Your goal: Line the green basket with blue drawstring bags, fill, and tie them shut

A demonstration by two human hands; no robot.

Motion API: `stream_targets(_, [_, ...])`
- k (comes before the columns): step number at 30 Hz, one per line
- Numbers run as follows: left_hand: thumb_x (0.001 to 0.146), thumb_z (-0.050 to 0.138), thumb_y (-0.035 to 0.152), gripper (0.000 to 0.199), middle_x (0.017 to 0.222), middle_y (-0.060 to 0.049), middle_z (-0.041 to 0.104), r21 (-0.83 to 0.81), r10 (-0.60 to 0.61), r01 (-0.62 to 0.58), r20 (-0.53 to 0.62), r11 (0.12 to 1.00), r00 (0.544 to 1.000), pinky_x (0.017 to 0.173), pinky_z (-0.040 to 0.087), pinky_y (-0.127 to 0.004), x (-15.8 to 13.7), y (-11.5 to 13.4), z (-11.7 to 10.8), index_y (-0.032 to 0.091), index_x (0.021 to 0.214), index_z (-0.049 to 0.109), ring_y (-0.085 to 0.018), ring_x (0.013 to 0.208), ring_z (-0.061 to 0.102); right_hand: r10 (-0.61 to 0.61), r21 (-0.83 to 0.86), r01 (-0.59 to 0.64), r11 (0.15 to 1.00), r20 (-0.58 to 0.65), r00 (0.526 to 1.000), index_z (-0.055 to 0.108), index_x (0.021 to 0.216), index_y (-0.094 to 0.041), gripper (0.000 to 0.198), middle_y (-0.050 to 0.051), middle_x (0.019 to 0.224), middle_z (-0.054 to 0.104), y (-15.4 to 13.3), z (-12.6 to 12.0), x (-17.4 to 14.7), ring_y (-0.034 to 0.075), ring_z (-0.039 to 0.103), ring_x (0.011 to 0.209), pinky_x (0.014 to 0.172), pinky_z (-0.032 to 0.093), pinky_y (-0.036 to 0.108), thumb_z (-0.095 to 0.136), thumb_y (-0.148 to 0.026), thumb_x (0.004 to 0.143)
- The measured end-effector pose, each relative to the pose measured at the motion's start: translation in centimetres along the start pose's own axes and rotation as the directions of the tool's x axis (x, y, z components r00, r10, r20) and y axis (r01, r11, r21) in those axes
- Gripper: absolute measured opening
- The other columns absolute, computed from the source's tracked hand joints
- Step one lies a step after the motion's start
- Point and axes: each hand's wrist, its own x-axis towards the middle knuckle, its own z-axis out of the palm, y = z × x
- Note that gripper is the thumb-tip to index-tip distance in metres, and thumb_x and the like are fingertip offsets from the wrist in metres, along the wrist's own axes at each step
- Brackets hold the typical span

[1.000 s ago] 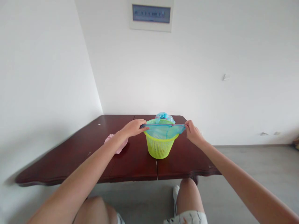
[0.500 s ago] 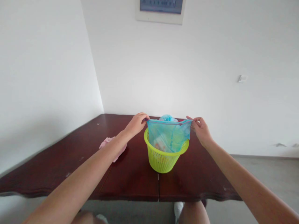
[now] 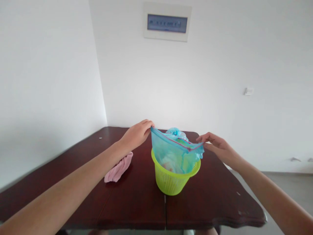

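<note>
A thin, see-through blue bag [image 3: 168,151] with a pink strip along its top edge hangs partly inside a yellow-green plastic basket [image 3: 171,184]. My left hand [image 3: 140,132] pinches the bag's upper left corner, above the basket rim. Lower down, at the bag's right end, my right hand [image 3: 216,145] has thumb and fingers closed on the corner. Something pale and orange-brown shows dimly through the bag; I cannot make out what it is. Behind the basket sits a crumpled blue plastic bundle [image 3: 176,132], partly hidden by the bag.
A folded pink cloth [image 3: 119,168] lies left of the basket on the dark red-brown table [image 3: 137,202], beneath my left forearm. Walls meet the table at the left and back. A breaker panel [image 3: 167,23] and a white switch [image 3: 248,91] are on the back wall.
My right hand has lowered, so the bag's top edge now slopes down to the right instead of running level. The head view has tipped upward, bringing the whole breaker panel in.
</note>
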Motion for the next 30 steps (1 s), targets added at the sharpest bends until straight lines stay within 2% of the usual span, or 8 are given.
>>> stream_targets(3, [0.117,0.045,0.024,0.014,0.094,0.0,0.081,-0.098,-0.294,0.313,0.169,0.945,0.941,0.069,0.057,-0.035,-0.3,-0.6,0.8,0.028,0.126,0.054,-0.022,0.065,0.079,0.073,-0.266,-0.05,0.963,0.079,0.994,0.072,0.103,-0.026,0.03,0.003,0.095,0.076,1.0,0.4,-1.1,0.023,0.069,0.088,0.082,0.058,0.036,0.08,-0.055,0.104])
stream_targets(5, [0.114,0.047,0.022,0.011,0.092,0.002,0.081,-0.12,-0.357,0.392,0.241,0.912,0.903,0.063,0.051,-0.033,-0.7,-1.1,1.1,0.029,0.121,0.05,-0.02,0.056,0.075,0.113,-0.316,-0.069,0.946,0.125,0.986,0.07,0.106,-0.026,0.029,0.002,0.094,0.076,1.1,0.8,-2.0,0.022,0.068,0.086,0.08,0.058,0.036,0.075,-0.055,0.107])
stream_targets(11, [0.094,0.056,0.013,0.017,0.102,-0.004,0.081,-0.095,-0.026,0.043,0.171,0.995,0.985,0.091,0.055,-0.038,-4.4,0.0,-0.1,0.027,0.098,0.065,-0.027,0.1,0.08,0.022,-0.328,0.058,0.943,0.235,0.972,0.066,0.111,-0.03,0.009,0.007,0.12,0.082,-0.6,2.4,-6.4,0.028,0.079,0.111,0.099,0.065,0.043,0.063,-0.037,0.115])
stream_targets(15, [0.1,0.054,0.014,0.026,0.11,-0.005,0.082,-0.134,-0.039,0.064,0.177,0.989,0.983,0.098,0.058,-0.039,-8.5,2.3,-0.8,0.029,0.105,0.075,-0.027,0.105,0.079,-0.081,-0.479,0.194,0.856,0.245,0.966,0.069,0.113,-0.03,0.01,0.01,0.13,0.08,-1.3,3.6,-10.2,0.031,0.079,0.121,0.107,0.065,0.049,0.063,-0.023,0.109])
stream_targets(18, [0.103,0.055,0.017,0.026,0.11,-0.005,0.084,-0.16,-0.104,0.133,0.175,0.978,0.979,0.095,0.058,-0.039,-10.9,3.9,-0.5,0.029,0.105,0.079,-0.027,0.103,0.08,-0.094,-0.482,0.203,0.853,0.24,0.966,0.071,0.112,-0.029,0.008,0.012,0.137,0.079,-1.4,4.6,-12.0,0.033,0.076,0.131,0.114,0.063,0.05,0.064,-0.026,0.111])
stream_targets(23, [0.107,0.064,0.04,0.019,0.094,-0.004,0.081,-0.299,-0.258,0.304,0.182,0.905,0.949,0.078,0.054,-0.036,-10.7,5.2,1.1,0.026,0.1,0.076,-0.026,0.087,0.076,0.144,-0.355,-0.121,0.927,0.038,0.989,0.063,0.099,-0.027,0.036,0.003,0.088,0.076,-0.3,5.3,-9.7,0.023,0.072,0.082,0.074,0.056,0.034,0.054,-0.054,0.12])
stream_targets(26, [0.096,0.074,0.049,0.028,0.094,-0.004,0.08,-0.343,-0.313,0.409,0.302,0.845,0.9,0.077,0.054,-0.034,-8.5,5.0,2.4,0.025,0.109,0.07,-0.025,0.086,0.075,0.3,-0.455,-0.289,0.842,-0.049,0.953,0.06,0.104,-0.027,0.02,-0.003,0.07,0.065,0.9,5.1,-6.3,0.021,0.064,0.068,0.062,0.044,0.03,0.06,-0.044,0.113])
stream_targets(30, [0.078,0.082,0.052,0.046,0.087,-0.003,0.078,-0.214,-0.338,0.5,0.514,0.839,0.788,0.068,0.048,-0.032,-5.9,4.4,3.3,0.023,0.112,0.071,-0.025,0.078,0.072,0.337,-0.593,-0.317,0.74,-0.08,0.938,0.061,0.098,-0.026,0.02,0.0,0.075,0.069,1.7,4.5,-3.3,0.02,0.066,0.067,0.062,0.04,0.029,0.081,-0.029,0.097])
